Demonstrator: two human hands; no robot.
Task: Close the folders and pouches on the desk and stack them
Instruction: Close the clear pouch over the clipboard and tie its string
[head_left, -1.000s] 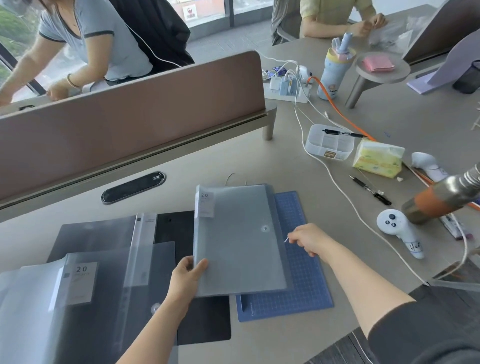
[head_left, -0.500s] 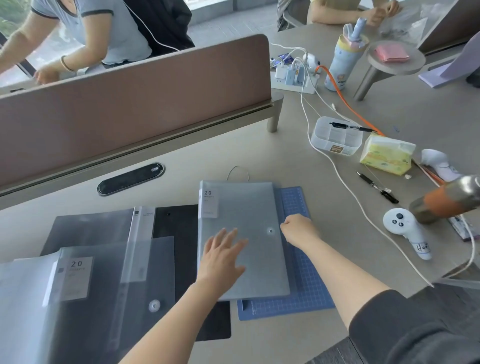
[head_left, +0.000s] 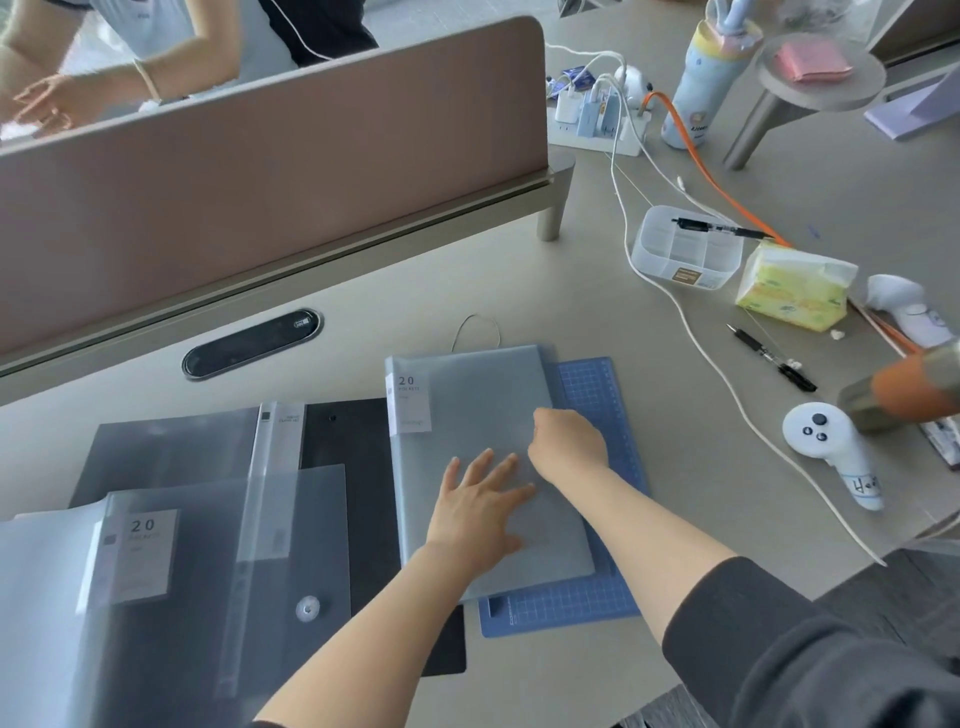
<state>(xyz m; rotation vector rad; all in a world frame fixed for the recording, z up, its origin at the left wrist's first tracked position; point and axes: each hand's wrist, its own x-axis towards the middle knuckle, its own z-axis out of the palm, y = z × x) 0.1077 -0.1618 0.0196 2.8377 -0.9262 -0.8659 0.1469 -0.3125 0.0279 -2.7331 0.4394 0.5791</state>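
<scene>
Under the left hand, whose fingers lie spread and flat, sits the closed grey-blue folder, itself resting on a blue cutting mat. Just beyond those fingertips the right hand rests on the same cover with its fingers curled under; whether they pinch anything cannot be told. Off to the left hand's left lies an open translucent folder on the desk.

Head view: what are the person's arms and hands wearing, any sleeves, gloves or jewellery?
Both hands are bare, with no gloves, rings or watch visible on the left hand or the right hand. The right arm has a dark grey sleeve pushed up above the forearm. The left forearm is bare as far as the frame shows.
</scene>
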